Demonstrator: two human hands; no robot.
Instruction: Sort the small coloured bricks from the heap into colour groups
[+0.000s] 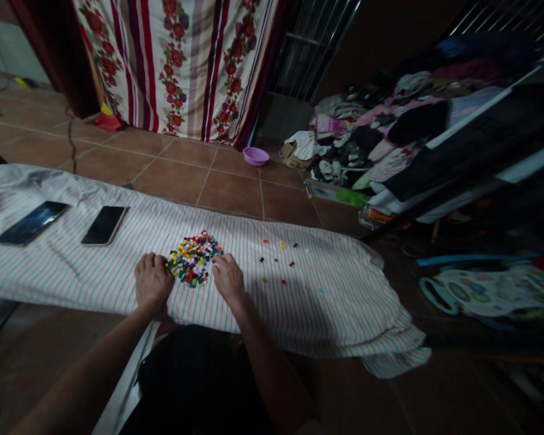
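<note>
A heap of small coloured pieces, like tiny bricks or beads (193,257), lies spread on a striped cloth (326,320). At the heap's left edge my left hand (153,278) rests on the cloth, its fingers curled under so that anything inside is hidden. My right hand (228,278) is at the right edge, thumb and fingers pinched together; a piece between them is too small to make out. To the right, several single pieces lie apart in loose rows, among them a yellow piece (281,244), a red piece (283,282) and a light blue piece (321,290).
Left of the heap lie a phone (104,226) and a larger dark-screened device (32,223). Beyond the cloth, a purple basin (256,157) stands on the tiled floor near a floral curtain (190,66). A pile of clothes (367,127) fills the right side.
</note>
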